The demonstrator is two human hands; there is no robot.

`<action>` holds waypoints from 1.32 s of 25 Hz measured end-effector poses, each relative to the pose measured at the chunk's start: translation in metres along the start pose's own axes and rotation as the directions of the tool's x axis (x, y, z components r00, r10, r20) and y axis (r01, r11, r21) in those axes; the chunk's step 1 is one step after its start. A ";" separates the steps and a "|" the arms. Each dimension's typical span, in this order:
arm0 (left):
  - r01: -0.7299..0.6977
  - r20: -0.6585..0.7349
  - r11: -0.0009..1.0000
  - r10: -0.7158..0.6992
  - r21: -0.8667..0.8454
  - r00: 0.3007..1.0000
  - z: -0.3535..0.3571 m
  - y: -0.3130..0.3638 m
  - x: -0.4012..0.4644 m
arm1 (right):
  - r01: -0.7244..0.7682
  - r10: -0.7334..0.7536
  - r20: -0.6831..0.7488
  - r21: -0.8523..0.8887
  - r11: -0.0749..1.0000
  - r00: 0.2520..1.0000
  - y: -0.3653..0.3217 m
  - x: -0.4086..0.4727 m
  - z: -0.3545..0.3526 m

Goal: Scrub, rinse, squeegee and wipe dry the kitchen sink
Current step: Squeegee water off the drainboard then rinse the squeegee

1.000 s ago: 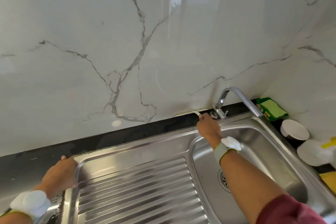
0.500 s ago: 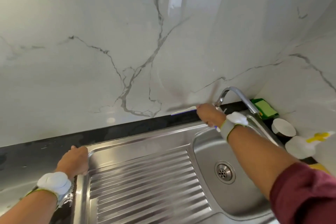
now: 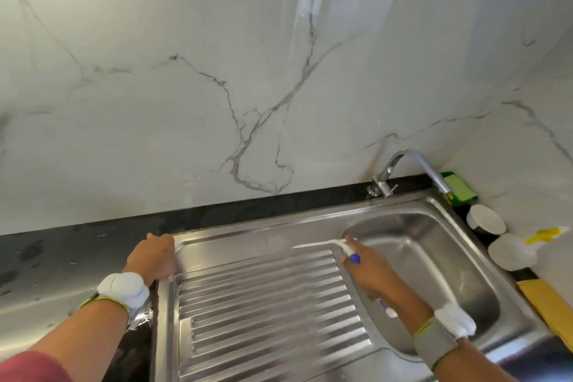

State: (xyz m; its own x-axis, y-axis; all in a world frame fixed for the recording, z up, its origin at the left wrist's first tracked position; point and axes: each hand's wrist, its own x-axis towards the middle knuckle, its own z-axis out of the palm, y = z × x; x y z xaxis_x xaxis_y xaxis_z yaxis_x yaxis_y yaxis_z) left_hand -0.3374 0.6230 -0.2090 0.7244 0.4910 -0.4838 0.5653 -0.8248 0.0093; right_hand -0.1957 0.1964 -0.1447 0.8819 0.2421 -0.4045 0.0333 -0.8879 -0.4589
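Observation:
A stainless steel sink [image 3: 310,228] fills the lower half of the view, with a ribbed drainboard [image 3: 263,304] on the left and a basin [image 3: 434,263] on the right. My right hand [image 3: 372,270] grips a white squeegee [image 3: 319,245] with a blue-tipped handle. Its blade lies on the flat strip above the drainboard ribs, just left of the basin's rim. My left hand [image 3: 153,259] rests on the sink's far left corner, fingers curled over the edge. A chrome tap [image 3: 412,164] stands behind the basin.
A black counter [image 3: 77,248] runs behind and left of the sink below a marble wall. A green sponge [image 3: 459,187] sits behind the tap. Two white round things [image 3: 486,219] and a white spray bottle with a yellow trigger [image 3: 527,245] stand at the right; a yellow cloth [image 3: 548,304] lies below.
My right hand has pulled the squeegee from the back edge near the tap down and left onto the drainboard's top strip. The view has swung left; my left hand stays on the corner.

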 end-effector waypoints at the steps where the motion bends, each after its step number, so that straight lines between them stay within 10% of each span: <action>1: -0.013 0.000 1.000 0.013 -0.006 1.000 -0.001 -0.002 -0.002 | 0.008 -0.007 -0.007 0.077 0.997 1.000 -0.004 -0.004 0.002; 7: -0.003 0.054 0.999 0.001 0.035 0.999 -0.014 -0.011 -0.002 | 0.202 -0.226 -0.076 -0.245 0.948 0.971 -0.062 0.023 0.025; 13: -0.027 0.053 0.998 0.023 0.059 0.998 -0.012 -0.016 0.002 | 0.079 -0.084 0.013 -0.511 0.856 0.996 -0.072 -0.004 0.044; 33: -0.058 0.021 0.998 0.059 -0.014 0.998 -0.004 -0.018 0.001 | 0.052 0.017 0.125 -0.530 0.846 0.992 0.029 -0.179 0.078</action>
State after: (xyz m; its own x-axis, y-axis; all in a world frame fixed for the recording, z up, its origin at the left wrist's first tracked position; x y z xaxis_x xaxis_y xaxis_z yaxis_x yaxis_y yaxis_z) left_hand -0.3454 0.6389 -0.2062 0.7481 0.4358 -0.5004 0.5272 -0.8483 0.0494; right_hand -0.3895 0.1576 -0.1470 0.8165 0.2741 -0.5082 0.3236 -0.9462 0.0095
